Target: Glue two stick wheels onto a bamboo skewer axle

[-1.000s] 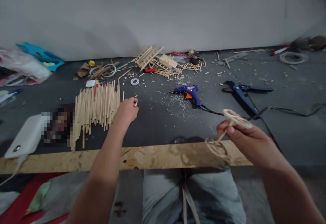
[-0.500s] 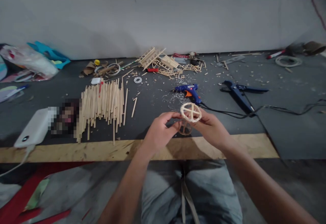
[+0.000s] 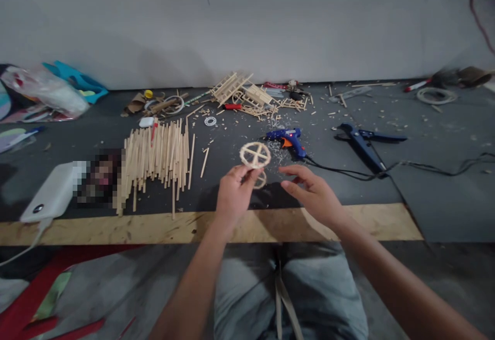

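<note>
Pinched in my left hand (image 3: 235, 191) is a pair of small wooden spoked wheels. The upper wheel (image 3: 255, 155) shows a pale rim with crossed spokes, and the lower wheel (image 3: 260, 180) sits beneath it, partly hidden by my fingers; how the two are joined is hidden. My right hand (image 3: 309, 188) is apart from the wheels, its thumb and fingers spread around nothing. Beyond it a blue glue gun (image 3: 285, 136) with an orange trigger lies on the dark table, its small red light lit.
To the left lies a pile of thin wooden sticks (image 3: 158, 157) beside a white power bank (image 3: 54, 190). Wooden models (image 3: 240, 90) and scraps lie at the back. A blue cutter (image 3: 363, 146) and the glue gun's black cord (image 3: 344, 173) are on the right.
My left hand has carried the wheels leftward and slightly up. My right hand has let go of them and its fingers have spread.
</note>
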`<state>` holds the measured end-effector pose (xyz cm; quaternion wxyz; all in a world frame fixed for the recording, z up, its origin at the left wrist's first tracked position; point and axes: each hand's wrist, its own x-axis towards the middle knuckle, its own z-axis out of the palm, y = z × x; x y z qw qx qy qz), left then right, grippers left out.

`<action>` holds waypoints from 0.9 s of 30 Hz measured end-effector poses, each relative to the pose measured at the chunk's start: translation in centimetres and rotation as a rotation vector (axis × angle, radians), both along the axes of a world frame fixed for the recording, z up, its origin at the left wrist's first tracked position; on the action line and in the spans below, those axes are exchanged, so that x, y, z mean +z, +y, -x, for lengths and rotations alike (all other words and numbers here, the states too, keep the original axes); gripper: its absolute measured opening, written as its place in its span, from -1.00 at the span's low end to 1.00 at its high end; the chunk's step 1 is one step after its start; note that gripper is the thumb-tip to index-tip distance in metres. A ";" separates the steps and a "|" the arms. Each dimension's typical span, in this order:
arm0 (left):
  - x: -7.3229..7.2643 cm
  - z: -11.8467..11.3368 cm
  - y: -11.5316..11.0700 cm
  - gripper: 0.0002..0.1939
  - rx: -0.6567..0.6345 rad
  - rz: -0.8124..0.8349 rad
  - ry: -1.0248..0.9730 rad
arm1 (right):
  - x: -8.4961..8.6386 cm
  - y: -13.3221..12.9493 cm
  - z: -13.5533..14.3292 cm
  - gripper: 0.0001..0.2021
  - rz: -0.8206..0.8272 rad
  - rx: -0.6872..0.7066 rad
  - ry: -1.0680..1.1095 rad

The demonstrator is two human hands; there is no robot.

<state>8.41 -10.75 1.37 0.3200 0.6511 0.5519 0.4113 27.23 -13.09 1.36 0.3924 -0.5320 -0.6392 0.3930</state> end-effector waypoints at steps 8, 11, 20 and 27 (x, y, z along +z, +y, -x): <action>-0.3 4.4 8.3 -0.74 0.197 -0.093 0.183 | -1.5 0.6 -3.4 -0.69 -0.025 -0.365 -0.083; -0.8 5.2 10.4 -0.73 0.233 -0.096 0.258 | -1.7 1.7 -4.5 -0.67 -0.031 -0.467 -0.075; -2.3 5.8 11.3 -0.72 0.264 -0.057 0.340 | -2.7 4.8 -5.9 -0.65 -0.018 -0.513 0.047; -3.0 6.1 10.8 -0.71 0.277 -0.065 0.332 | -3.2 8.0 -5.4 -0.51 0.033 -0.448 0.060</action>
